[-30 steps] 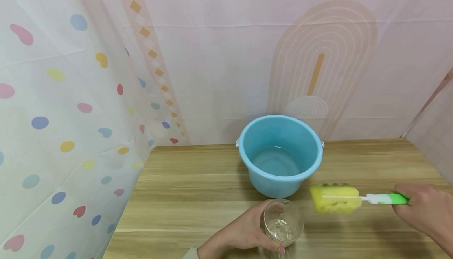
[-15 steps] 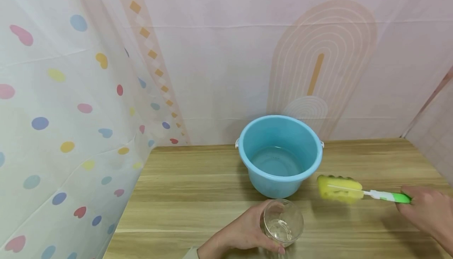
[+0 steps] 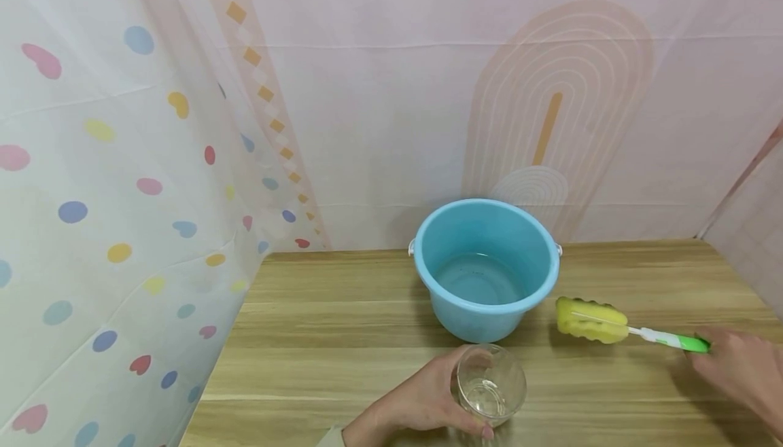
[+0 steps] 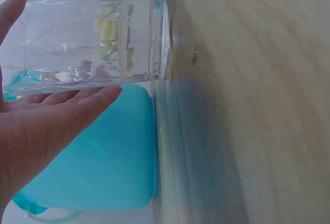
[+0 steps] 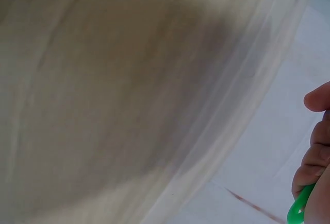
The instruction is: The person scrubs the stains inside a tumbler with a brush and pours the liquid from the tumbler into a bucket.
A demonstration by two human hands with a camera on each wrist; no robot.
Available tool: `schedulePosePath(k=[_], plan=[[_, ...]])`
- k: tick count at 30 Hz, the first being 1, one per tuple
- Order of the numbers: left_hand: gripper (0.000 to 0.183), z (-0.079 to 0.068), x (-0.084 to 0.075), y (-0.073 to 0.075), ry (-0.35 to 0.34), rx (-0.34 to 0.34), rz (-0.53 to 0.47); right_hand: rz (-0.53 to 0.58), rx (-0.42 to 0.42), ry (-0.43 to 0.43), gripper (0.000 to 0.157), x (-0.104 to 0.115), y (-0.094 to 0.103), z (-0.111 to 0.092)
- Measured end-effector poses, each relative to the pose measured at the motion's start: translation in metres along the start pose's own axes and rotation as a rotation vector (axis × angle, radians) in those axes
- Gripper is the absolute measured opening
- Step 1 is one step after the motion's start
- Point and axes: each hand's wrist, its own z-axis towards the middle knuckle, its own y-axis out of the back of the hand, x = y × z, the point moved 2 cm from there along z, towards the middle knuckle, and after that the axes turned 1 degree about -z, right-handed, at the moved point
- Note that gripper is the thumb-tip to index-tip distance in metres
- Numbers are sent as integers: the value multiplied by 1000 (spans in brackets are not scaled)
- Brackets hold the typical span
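Observation:
My left hand (image 3: 431,396) is wrapped around a clear drinking glass (image 3: 491,384), which stands upright on the table in front of the bucket. In the left wrist view the thumb and fingers lie along the sides of the glass (image 4: 77,44), whose base is at the tabletop. My right hand (image 3: 737,369) grips the green end of a sponge bottle brush (image 3: 591,320) at the right. Its yellow sponge head points left, over the table to the right of the bucket. From the right wrist, curled fingers (image 5: 312,167) show around the brush's green handle loop (image 5: 296,211).
A light blue bucket (image 3: 486,308) with some water in its bottom stands at the back middle of the wooden table (image 3: 318,338). Patterned curtains (image 3: 379,128) hang behind the table and along its left side.
My right hand has moved the brush slightly right and away from me, so its sponge head sits farther from the glass. The left hand and glass stay where they were.

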Motion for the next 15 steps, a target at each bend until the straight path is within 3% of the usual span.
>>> schedulePosePath(k=[6, 8, 15], plan=[[83, 0, 0, 0, 8, -2, 0, 35, 65, -45, 7, -9, -6, 1], [83, 0, 0, 0, 7, -1, -8, 46, 86, -54, 16, -11, -8, 1], [83, 1, 0, 0, -4, 2, -1, 62, 135, -40, 9, -14, -13, -1]])
